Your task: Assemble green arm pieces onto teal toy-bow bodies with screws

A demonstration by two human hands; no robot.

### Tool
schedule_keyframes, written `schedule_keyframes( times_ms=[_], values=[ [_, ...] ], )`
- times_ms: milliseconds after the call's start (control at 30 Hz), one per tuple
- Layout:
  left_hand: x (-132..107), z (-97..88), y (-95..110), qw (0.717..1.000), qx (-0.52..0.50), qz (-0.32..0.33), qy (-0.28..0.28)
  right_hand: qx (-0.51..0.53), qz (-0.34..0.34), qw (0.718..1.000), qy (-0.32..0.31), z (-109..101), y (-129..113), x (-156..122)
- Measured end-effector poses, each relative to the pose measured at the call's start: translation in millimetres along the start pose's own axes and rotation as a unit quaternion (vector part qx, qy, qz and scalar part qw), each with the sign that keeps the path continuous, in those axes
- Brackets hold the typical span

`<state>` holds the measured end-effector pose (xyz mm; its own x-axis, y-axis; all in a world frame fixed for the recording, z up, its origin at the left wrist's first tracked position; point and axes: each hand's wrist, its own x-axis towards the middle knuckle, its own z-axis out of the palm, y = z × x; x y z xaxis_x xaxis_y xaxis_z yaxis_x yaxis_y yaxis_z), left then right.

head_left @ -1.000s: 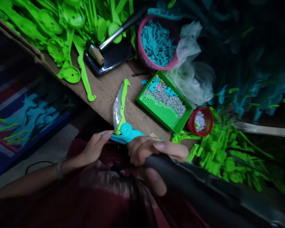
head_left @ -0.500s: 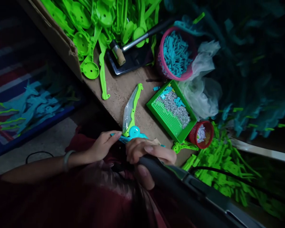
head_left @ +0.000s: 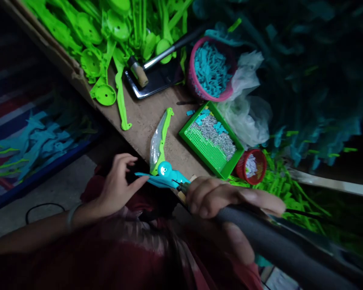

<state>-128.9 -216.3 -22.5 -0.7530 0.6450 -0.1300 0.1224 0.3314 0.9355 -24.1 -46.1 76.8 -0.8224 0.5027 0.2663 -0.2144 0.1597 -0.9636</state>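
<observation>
My right hand (head_left: 211, 197) is wrapped round a dark, thick-handled electric screwdriver (head_left: 260, 229). Its thin bit points left, at the turquoise plastic part (head_left: 169, 177) on the near edge of the table. That part has a round cap and a long arm. Beside its left end is my left hand (head_left: 117, 181), fingers and thumb apart; the thumb tip is at the part's tip, and I cannot tell whether it touches. A curved green plastic piece with a clear blade-shaped panel (head_left: 159, 141) lies just beyond, close against the turquoise part.
A green basket (head_left: 196, 139) holds silver screws and small turquoise pieces. Behind it stand a pink basket (head_left: 196, 86) of turquoise parts and a plastic bag (head_left: 245, 112); a red basket (head_left: 254, 175) is to the right. A hammer (head_left: 160, 56) lies over a dark tray-like object (head_left: 145, 90) near piled green parts (head_left: 117, 24).
My right hand has moved right with the screwdriver, uncovering the bit and more of the turquoise part. My left hand has loosened and shifted left. The whole view has shifted slightly.
</observation>
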Motion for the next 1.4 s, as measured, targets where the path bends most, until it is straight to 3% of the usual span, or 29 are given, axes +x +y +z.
schedule_keyframes(
  times_ms=[67,100,200,300,367,467,600,667,767,933,1000,1133,1267,1333,1400],
  values=[
    [9.7,-10.9,12.2,0.985,0.088,0.133,0.067,0.013,-0.059,0.997,0.054,-5.5,-6.6,4.0],
    [18.0,-13.2,20.6,0.975,0.107,0.19,0.048,0.017,-0.075,0.995,0.062,-7.7,-8.1,7.1],
    [54.5,-1.5,50.0,0.928,0.11,0.339,-0.112,0.015,-0.111,0.993,0.041,-13.7,-7.2,22.2],
    [101.8,32.1,75.6,0.848,0.132,0.464,-0.22,0.006,-0.198,0.976,0.089,-25.9,-4.3,43.7],
    [134.0,57.5,87.3,0.814,0.183,0.499,-0.234,-0.018,-0.252,0.955,0.158,-41.7,-3.5,57.2],
    [174.0,92.5,98.2,0.785,0.268,0.508,-0.233,-0.053,-0.269,0.92,0.28,-74.4,0.1,70.1],
    [201.3,127.3,101.8,0.682,0.263,0.561,-0.389,-0.041,-0.218,0.898,0.379,-110.3,20.1,74.0],
    [205.7,132.8,100.8,0.658,0.27,0.552,-0.434,-0.031,-0.188,0.901,0.39,-117.4,35.5,73.7],
    [204.1,118.8,101.9,0.688,0.286,0.532,-0.403,-0.022,-0.162,0.912,0.377,-116.6,60.0,74.4],
    [174.1,50.8,105.5,0.806,0.234,0.483,-0.249,-0.057,-0.1,0.94,0.32,-108.1,94.4,78.6],
    [154.4,20.9,97.6,0.856,0.218,0.436,-0.171,-0.078,-0.077,0.945,0.307,-107.1,103.4,78.6],
    [111.7,-22.6,62.1,0.926,0.181,0.316,-0.094,-0.094,-0.063,0.949,0.295,-108.0,113.0,75.9],
    [68.2,-38.0,20.4,0.981,0.153,0.089,-0.075,-0.094,-0.062,0.952,0.284,-109.1,117.6,75.0],
    [48.6,-36.5,4.8,0.989,0.107,-0.024,-0.103,-0.097,-0.059,0.951,0.288,-109.0,119.1,75.3],
    [33.4,-30.6,-4.7,0.985,0.046,-0.085,-0.14,-0.093,-0.063,0.948,0.297,-108.7,120.0,75.6]
  ],
)
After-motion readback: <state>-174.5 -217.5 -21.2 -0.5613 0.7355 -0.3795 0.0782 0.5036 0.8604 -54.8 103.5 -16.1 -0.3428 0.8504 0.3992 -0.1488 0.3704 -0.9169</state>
